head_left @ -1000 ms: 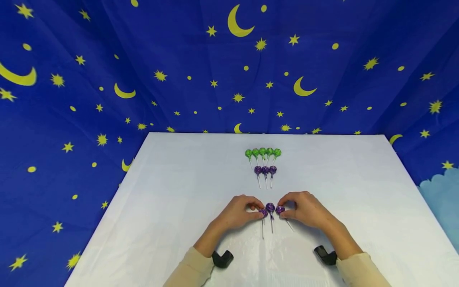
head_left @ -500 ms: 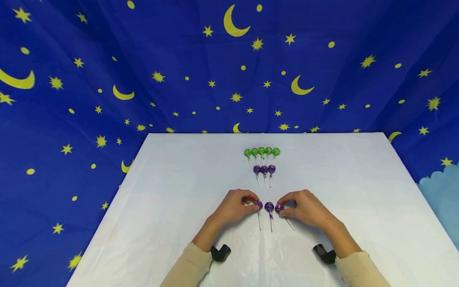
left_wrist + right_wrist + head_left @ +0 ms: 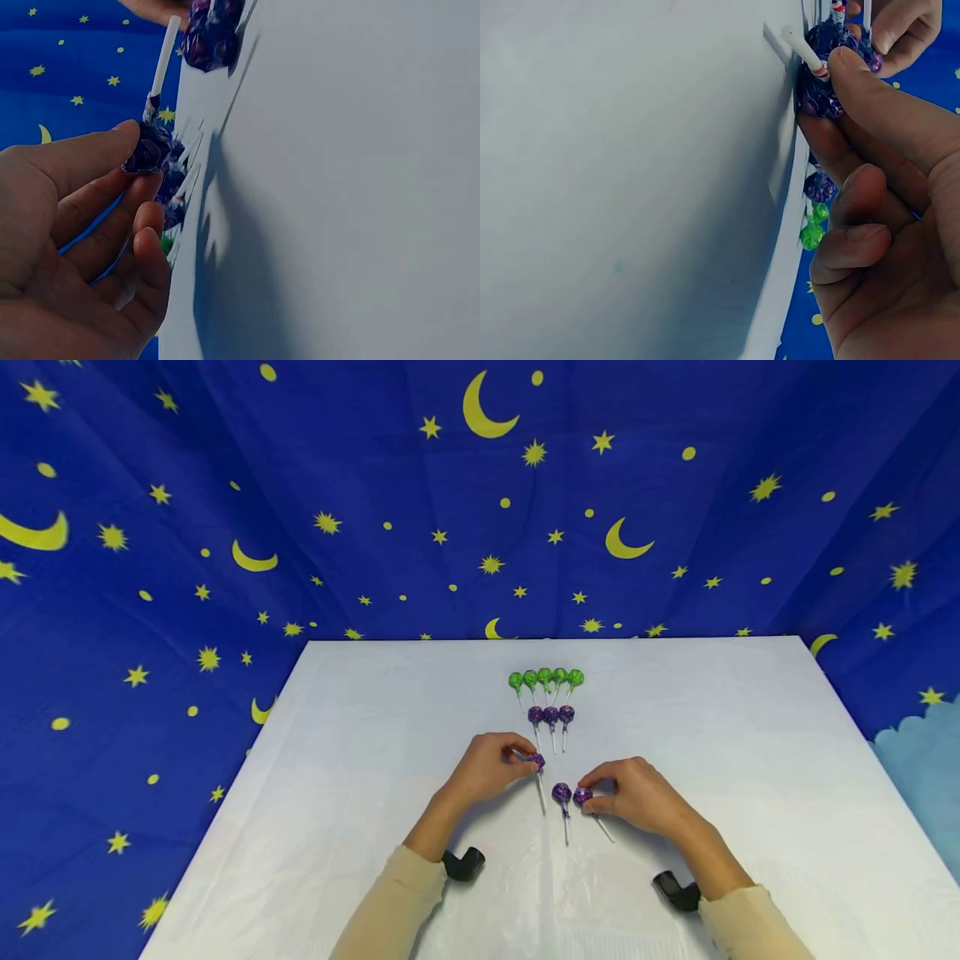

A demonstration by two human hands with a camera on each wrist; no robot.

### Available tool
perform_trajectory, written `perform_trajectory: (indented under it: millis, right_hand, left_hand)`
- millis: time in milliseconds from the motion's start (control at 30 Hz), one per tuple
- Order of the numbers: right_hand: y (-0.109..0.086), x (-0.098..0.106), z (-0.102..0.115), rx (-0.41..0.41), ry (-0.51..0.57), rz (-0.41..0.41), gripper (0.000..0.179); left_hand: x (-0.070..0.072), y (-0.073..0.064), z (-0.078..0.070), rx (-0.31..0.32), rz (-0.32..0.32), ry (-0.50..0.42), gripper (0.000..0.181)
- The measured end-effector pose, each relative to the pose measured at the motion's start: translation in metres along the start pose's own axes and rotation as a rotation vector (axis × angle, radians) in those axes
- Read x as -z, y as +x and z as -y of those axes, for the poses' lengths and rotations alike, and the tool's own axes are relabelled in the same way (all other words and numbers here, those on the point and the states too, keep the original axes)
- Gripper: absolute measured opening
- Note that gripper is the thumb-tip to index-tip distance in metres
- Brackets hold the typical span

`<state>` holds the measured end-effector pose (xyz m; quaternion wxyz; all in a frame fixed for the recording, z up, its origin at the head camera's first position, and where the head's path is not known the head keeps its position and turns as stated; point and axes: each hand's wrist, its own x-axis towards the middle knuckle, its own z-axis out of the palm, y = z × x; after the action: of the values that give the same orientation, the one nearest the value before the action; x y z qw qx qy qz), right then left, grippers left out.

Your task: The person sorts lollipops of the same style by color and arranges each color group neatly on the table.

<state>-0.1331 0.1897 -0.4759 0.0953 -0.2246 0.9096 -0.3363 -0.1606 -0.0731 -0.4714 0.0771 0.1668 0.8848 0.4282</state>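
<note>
My left hand (image 3: 489, 767) pinches a purple-wrapped lollipop (image 3: 148, 148) by its head between thumb and fingers. In the left wrist view a shadow falls on the table beside that hand, and the white stick points away from the palm. Nearer the front, my right hand (image 3: 637, 793) grips another purple lollipop (image 3: 819, 91) by the head, its stick slanting to the lower right in the head view. Just left of it lies a third purple lollipop (image 3: 562, 793), stick toward me. Beyond my left hand, three purple lollipops (image 3: 551, 715) lie side by side in a row.
Several green lollipops (image 3: 545, 678) form a fanned row behind the purple one. All lie on a white table (image 3: 375, 710), whose back edge meets a blue curtain (image 3: 420, 477) with yellow moons and stars. A black wrist camera mount (image 3: 463, 864) hangs below my left wrist.
My left hand has lifted its lollipop away from the middle one, moving it left and forward toward the purple row. The right hand has stayed in place with its lollipop.
</note>
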Motion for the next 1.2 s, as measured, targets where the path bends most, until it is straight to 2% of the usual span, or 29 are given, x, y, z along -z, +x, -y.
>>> perform_trajectory:
  millis: [367,533,733,933,1200]
  right_hand:
    - [0.000,-0.002,-0.002,-0.017,0.000,-0.003,0.024]
    - [-0.003,-0.002,-0.002,-0.021,0.014,-0.015,0.024]
    - [-0.002,0.000,-0.002,-0.025,0.012,-0.002,0.024]
    - [0.000,0.003,-0.001,-0.024,0.016,0.024,0.024]
    - [-0.001,0.004,-0.001,-0.030,0.018,0.026,0.024]
  left_hand:
    - [0.014,0.019,0.003,-0.002,-0.010,0.057,0.017]
    - [0.018,0.028,0.007,0.028,-0.027,0.077,0.017]
    - [0.019,0.040,0.016,0.065,-0.076,0.093,0.017]
    - [0.019,0.050,0.021,0.061,-0.128,0.107,0.017]
    - [0.020,0.060,0.022,0.094,-0.118,0.149,0.018]
